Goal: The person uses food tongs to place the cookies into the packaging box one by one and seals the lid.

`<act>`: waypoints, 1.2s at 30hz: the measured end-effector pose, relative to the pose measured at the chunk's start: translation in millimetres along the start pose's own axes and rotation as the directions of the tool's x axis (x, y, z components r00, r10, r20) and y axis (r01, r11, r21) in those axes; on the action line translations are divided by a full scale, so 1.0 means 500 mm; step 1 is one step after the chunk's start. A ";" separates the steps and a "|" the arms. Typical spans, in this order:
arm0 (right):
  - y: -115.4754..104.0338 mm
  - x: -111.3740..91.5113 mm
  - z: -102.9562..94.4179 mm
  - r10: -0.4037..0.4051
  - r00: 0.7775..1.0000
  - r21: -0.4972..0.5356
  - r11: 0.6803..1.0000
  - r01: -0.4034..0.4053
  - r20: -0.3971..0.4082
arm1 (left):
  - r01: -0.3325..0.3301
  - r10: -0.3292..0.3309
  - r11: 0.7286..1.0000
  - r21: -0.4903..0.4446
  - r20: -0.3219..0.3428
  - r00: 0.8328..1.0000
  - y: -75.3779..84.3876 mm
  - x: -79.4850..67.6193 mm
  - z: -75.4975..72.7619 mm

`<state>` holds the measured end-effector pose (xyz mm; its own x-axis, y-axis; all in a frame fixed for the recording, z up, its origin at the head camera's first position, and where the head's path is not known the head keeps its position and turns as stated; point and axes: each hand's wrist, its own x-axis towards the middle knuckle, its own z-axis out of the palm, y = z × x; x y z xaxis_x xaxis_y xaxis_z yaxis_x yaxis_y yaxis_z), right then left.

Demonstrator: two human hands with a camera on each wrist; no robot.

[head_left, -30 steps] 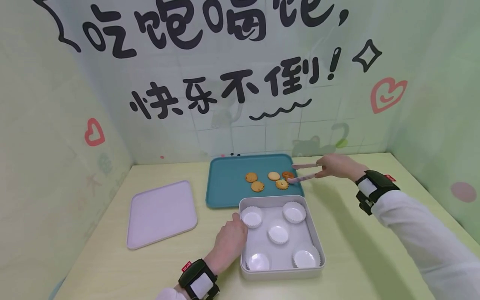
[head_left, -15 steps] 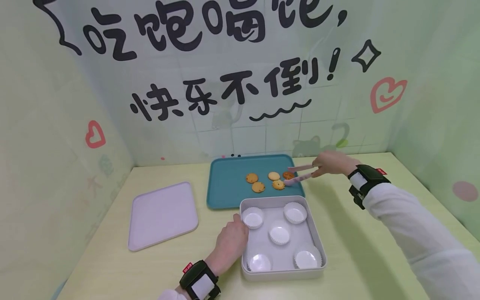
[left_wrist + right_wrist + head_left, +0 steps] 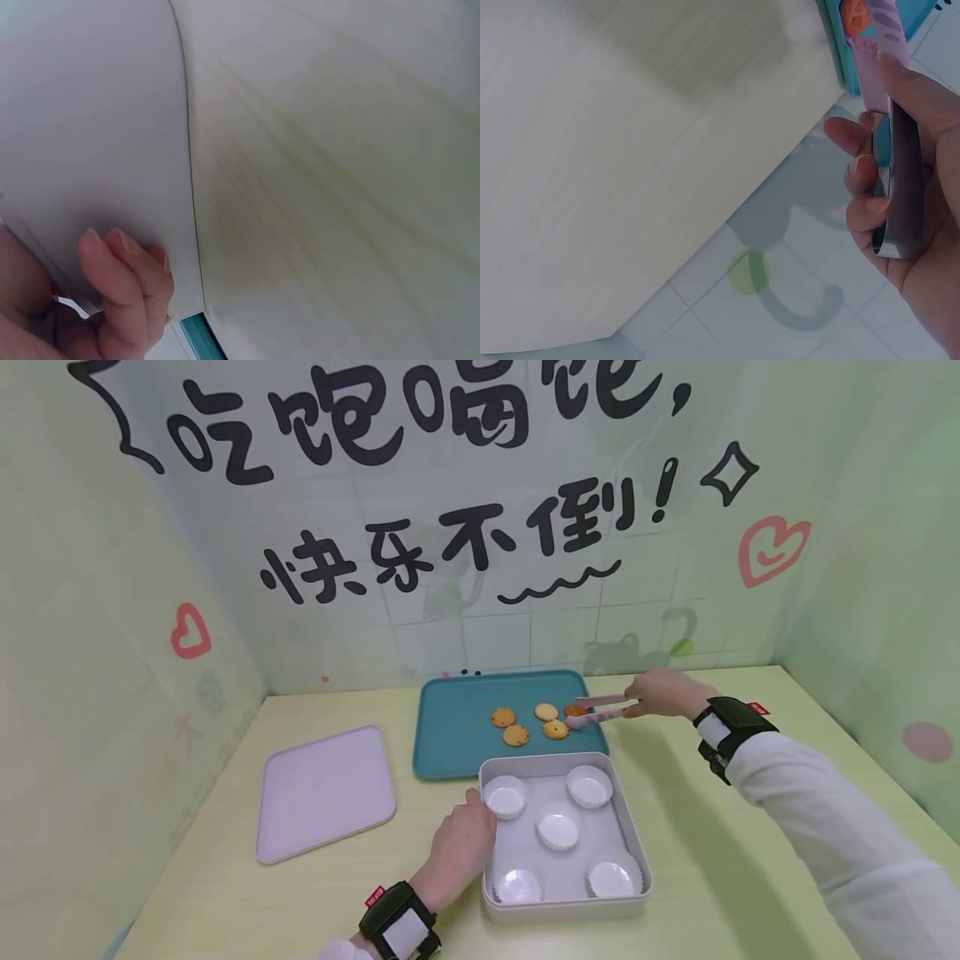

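Observation:
My right hand (image 3: 669, 692) holds a pair of tongs with a metal body (image 3: 906, 187) and pink tips (image 3: 594, 719). The tips stand apart on either side of an orange-brown cookie (image 3: 574, 711) at the right end of a teal tray (image 3: 453, 739); whether they touch it, I cannot tell. A pale cookie (image 3: 546, 712) and a chip-dotted cookie (image 3: 556, 730) lie just left of it. My left hand (image 3: 463, 837) grips the left wall of a white square box (image 3: 566, 910), fingers (image 3: 124, 277) along its outside. Inside the box sit several white fluted paper cups (image 3: 558, 832).
Two more cookies (image 3: 515, 736) lie mid-tray. A lilac tray (image 3: 326, 793) rests on the table (image 3: 720, 827) to the left. Behind stands a printed backdrop (image 3: 450, 627), with side walls at left and right. The box's back edge is close to the teal tray's front edge.
My right hand and the tongs have moved left over the teal tray, and the tips have drawn slightly closer together. The chip-dotted cookie has shifted slightly left. My left hand stays on the box.

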<state>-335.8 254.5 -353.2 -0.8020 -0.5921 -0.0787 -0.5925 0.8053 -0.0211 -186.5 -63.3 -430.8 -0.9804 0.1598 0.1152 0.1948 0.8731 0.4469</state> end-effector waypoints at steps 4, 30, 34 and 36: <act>-0.002 0.000 0.003 0.005 1.000 -0.009 1.000 -0.005 -0.012 | -0.003 0.003 1.000 0.008 -0.002 1.000 0.000 0.000 0.001; -0.040 0.010 -0.009 -0.014 0.998 0.058 0.998 0.017 -0.053 | -0.001 0.001 1.000 -0.023 0.015 1.000 0.007 -0.001 -0.001; -0.060 0.010 -0.016 -0.044 0.999 0.048 0.998 0.044 -0.012 | 0.008 -0.007 1.000 -0.030 0.014 1.000 0.004 -0.001 -0.002; -0.068 0.012 -0.015 -0.054 0.999 0.037 0.998 0.054 0.006 | 0.008 -0.008 0.999 -0.034 0.015 1.000 0.002 0.000 -0.001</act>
<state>-321.2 223.1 -345.2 -0.7684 -0.6346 -0.0830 -0.6315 0.7729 -0.0624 -186.3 -62.5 -430.0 -0.9822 0.1598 0.0984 0.1875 0.8585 0.4774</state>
